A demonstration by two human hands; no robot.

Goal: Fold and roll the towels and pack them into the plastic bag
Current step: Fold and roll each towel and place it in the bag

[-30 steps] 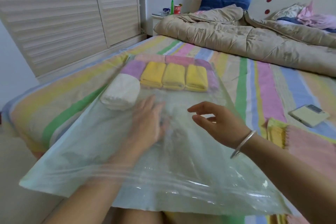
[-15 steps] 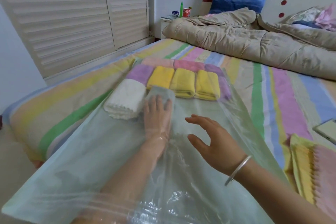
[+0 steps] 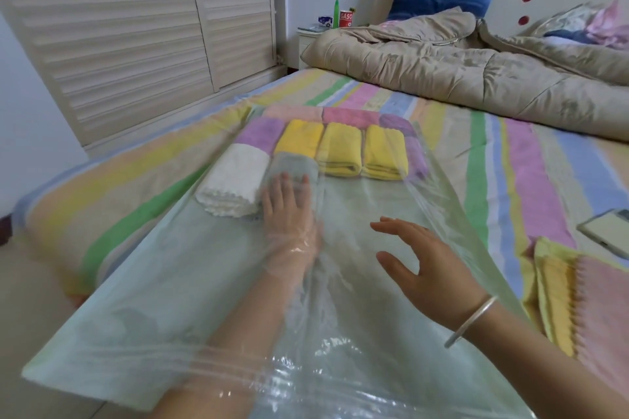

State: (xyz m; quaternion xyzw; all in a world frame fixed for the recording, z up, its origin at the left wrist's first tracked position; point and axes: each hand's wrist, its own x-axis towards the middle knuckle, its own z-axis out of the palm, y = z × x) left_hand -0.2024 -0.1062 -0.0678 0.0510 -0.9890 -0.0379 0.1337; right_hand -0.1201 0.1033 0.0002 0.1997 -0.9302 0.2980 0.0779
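The plastic bag [image 3: 163,286] lies flat on the striped bed [image 3: 476,160]. At its far end are a white roll [image 3: 235,185], three yellow towels [image 3: 342,153] and purple and pink ones. Inside the bag, the left hand [image 3: 289,211] presses straight fingers on a grey towel [image 3: 294,163] just right of the white roll. The right hand [image 3: 425,258] hovers above the film, fingers spread, holding nothing. Unpacked towels [image 3: 578,296] and a phone [image 3: 606,231] lie to the right. The left hand reaches deeper than a second ago.

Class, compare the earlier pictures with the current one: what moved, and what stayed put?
The left hand, inside the plastic bag, slid deeper, pushing the pale grey rolled towel forward to sit beside the white towel, near a yellow towel. The right hand stayed open above the bag, holding nothing. The other towels kept their places.
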